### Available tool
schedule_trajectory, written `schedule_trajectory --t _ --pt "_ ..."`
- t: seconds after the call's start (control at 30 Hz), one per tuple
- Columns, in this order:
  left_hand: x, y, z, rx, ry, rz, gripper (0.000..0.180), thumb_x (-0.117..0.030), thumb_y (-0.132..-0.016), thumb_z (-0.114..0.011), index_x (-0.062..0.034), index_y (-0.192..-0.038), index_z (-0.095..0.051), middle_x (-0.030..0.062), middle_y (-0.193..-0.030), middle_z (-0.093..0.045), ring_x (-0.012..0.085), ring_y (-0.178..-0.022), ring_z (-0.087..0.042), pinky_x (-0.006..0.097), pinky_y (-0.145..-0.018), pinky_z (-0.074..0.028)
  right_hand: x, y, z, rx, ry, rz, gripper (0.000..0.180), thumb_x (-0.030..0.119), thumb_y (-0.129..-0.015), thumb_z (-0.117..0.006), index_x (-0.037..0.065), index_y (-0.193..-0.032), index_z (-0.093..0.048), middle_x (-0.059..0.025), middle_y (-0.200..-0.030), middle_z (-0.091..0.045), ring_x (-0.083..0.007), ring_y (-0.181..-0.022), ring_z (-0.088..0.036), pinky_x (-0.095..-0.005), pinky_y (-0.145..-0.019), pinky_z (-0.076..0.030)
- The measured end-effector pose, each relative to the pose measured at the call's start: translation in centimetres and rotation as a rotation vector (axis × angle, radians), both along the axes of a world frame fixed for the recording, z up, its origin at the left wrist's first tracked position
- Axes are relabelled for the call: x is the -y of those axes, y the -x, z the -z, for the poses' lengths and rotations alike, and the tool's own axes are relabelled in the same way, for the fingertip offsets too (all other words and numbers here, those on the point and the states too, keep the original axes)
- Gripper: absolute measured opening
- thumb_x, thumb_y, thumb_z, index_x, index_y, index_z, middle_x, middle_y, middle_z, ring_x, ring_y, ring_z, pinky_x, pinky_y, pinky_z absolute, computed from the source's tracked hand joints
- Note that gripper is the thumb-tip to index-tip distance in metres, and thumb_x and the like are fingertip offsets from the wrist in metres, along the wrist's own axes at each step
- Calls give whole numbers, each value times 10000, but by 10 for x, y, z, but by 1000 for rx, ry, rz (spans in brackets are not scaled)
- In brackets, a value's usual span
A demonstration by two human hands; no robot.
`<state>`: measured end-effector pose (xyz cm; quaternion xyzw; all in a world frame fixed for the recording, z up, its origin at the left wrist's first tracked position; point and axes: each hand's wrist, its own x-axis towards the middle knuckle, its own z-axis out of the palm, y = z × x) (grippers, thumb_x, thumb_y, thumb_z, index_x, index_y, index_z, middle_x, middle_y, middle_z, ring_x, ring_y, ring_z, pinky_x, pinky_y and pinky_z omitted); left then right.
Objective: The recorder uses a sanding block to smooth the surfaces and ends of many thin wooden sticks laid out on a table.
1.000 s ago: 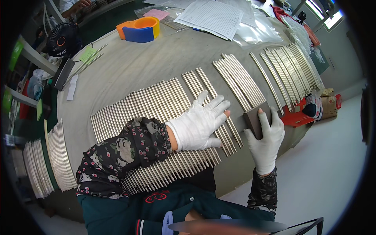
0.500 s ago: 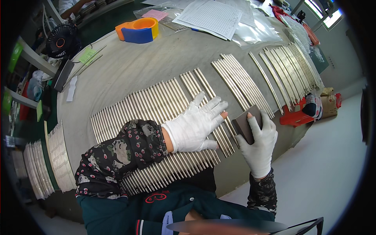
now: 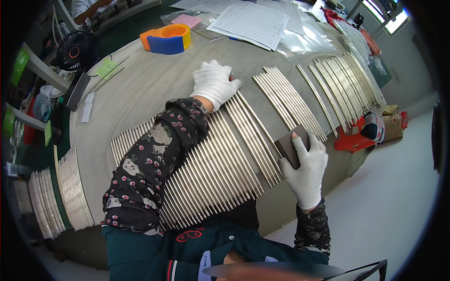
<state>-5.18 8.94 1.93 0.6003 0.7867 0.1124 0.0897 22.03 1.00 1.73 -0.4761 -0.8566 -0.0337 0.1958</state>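
Note:
My left hand (image 3: pixel 214 84), in a white glove with cut fingertips, is at the far ends of a narrow group of thin silvery metal rods (image 3: pixel 253 136). Its fingers are curled in, and what they grip, if anything, is hidden. The left forearm, in a flowered black sleeve, crosses a wide row of similar rods (image 3: pixel 218 164) and covers part of it. My right hand (image 3: pixel 307 168), gloved likewise, holds a dark grey-brown block (image 3: pixel 291 149) beside the near part of the narrow group.
Further right lie another group of rods (image 3: pixel 290 100) and a larger batch (image 3: pixel 349 89). Bundled rods (image 3: pixel 75 187) stand at the left edge. An orange and blue tape ring (image 3: pixel 166 40), papers (image 3: pixel 251 21) and plastic bags (image 3: pixel 307 37) are at the back. A red box (image 3: pixel 351 140) is at right.
My left hand has gone from lying spread over the rods to their far ends, its fingers now curled. My right hand, still on the block, has shifted only slightly.

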Motion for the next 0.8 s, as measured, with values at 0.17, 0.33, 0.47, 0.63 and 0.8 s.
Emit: schedule_trajectory --t 0.17,0.33,0.47,0.63,0.8 --pt "-4 -14 -4 -132 85 -17 425 -491 -812 -623 -143 -1035 -722 114 -1114 -619 295 -1094 -542 447 -868 -456 0 2 3 -18 22 31 601 194 -659 -772 127 -1225 -582 -190 -1274 -479 -362 -1145 -464 -443 -896 -387" --pt "-4 -13 -9 -120 162 -69 448 -495 -796 -631 -150 -1067 -719 119 -1122 -632 298 -1100 -560 468 -865 -454 4 6 8 -55 15 38 598 171 -669 -751 116 -1235 -569 -198 -1271 -479 -369 -1132 -469 -447 -909 -389" --pt "-6 -8 -6 -72 158 -75 414 -473 -795 -631 -147 -1033 -724 112 -1115 -638 300 -1086 -576 461 -855 -461 4 4 11 -58 -21 37 609 138 -664 -735 108 -1245 -554 -205 -1274 -480 -379 -1117 -478 -449 -916 -393" --pt "-3 -11 -4 169 -46 40 312 -411 -800 -627 -141 -933 -704 137 -984 -691 306 -991 -633 420 -830 -491 3 4 13 -71 -8 37 599 204 -677 -764 132 -1240 -571 -195 -1270 -471 -360 -1145 -455 -447 -887 -385" --pt "-5 -12 5 280 -169 -8 232 -347 -816 -626 -129 -874 -681 134 -980 -697 311 -986 -637 394 -806 -504 2 6 14 -78 -1 35 591 212 -683 -761 139 -1239 -574 -190 -1272 -471 -355 -1140 -457 -440 -879 -388"
